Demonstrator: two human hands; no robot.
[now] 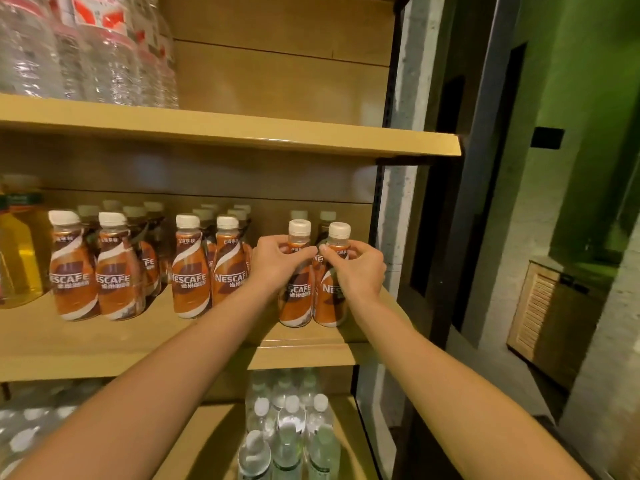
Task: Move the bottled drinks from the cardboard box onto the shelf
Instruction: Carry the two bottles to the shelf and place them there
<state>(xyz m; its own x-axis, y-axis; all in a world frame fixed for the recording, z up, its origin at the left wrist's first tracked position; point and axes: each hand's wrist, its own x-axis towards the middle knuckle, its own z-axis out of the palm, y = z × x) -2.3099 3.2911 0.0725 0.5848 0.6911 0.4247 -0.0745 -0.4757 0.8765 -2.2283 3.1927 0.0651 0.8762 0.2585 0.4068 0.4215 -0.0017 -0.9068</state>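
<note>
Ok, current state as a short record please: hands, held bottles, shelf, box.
left hand: grips the neck of the left coffee bottle
right hand: grips the neck of the right coffee bottle
held bottles: upright, side by side, at the right end of the middle shelf
other coffee bottles: rows to the left on the same shelf
water bottles: shelves above and below
cardboard box: not in view

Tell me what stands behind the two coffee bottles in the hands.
Behind the two coffee bottles, gripped by the left hand and right hand, two more caps show; their bodies are mostly hidden.
</note>
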